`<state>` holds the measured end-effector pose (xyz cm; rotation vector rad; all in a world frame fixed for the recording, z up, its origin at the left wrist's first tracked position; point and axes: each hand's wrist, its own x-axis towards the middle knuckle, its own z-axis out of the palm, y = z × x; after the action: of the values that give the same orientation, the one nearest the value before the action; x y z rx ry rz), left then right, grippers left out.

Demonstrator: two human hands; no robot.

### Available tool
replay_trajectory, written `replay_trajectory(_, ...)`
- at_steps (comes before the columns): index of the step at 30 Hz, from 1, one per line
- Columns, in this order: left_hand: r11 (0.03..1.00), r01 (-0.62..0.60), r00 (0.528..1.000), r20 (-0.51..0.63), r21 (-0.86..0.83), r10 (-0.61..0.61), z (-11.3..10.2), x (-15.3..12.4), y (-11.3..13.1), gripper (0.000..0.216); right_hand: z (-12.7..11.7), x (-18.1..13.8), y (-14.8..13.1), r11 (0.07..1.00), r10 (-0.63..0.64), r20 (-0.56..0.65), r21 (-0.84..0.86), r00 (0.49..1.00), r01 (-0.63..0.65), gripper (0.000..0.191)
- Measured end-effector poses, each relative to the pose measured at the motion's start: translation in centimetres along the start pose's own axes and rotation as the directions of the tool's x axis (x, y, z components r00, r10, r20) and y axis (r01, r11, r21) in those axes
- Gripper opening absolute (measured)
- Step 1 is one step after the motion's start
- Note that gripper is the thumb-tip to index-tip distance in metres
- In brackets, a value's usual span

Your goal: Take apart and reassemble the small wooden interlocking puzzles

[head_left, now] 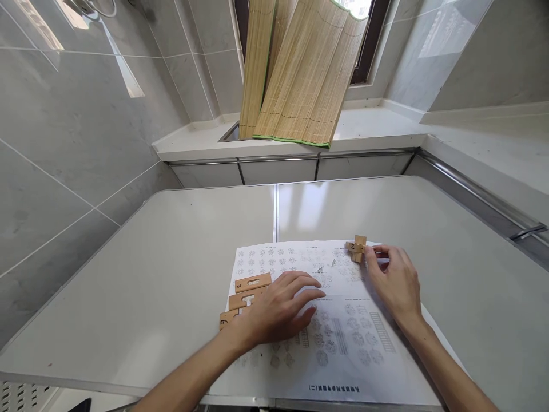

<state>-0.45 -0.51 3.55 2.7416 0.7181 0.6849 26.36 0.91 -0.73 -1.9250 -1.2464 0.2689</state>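
Observation:
A printed instruction sheet (343, 337) lies on the grey table (171, 257). My left hand (278, 309) rests palm down on the sheet, fingers stretched out, beside three flat notched wooden pieces (249, 292) marked with numbers; it partly covers the lower ones. My right hand (392, 280) reaches to the sheet's upper right, its fingertips touching a small assembled wooden cross block (358, 248) that stands on the paper. The fingers curl towards the block and pinch its right side.
A rolled bamboo mat (295, 74) leans against the window over a white counter (377, 129) behind the table. Grey tiled walls stand left and right. A metal rail (472, 191) runs along the table's right side.

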Motion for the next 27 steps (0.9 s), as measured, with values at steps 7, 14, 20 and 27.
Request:
replay_trajectory(7,0.986,0.166,0.986,0.020,0.017,-0.167,-3.2,-1.5,-0.2,0.036,-0.3,-0.5,-0.9,0.973,-0.204,-0.169,0.075,0.964,0.219,0.030)
replay_trajectory(14,0.894,0.445,0.893,0.049,0.057,-0.448,-5.5,-6.7,-0.5,0.068,-0.4,-1.8,-2.9,0.737,-0.614,-0.127,0.262,0.779,0.623,0.007)
replay_trajectory(20,0.835,0.537,0.835,0.065,0.121,-0.546,-5.8,-10.2,-0.7,0.084,0.0,-2.9,-3.2,0.675,-0.710,0.084,0.366,0.700,0.641,0.014)
replay_trajectory(27,0.818,0.566,0.821,0.016,0.104,-0.570,-6.3,-10.2,-1.0,0.066,0.5,-3.4,-3.1,0.687,-0.712,0.185,0.381,0.677,0.619,0.016)
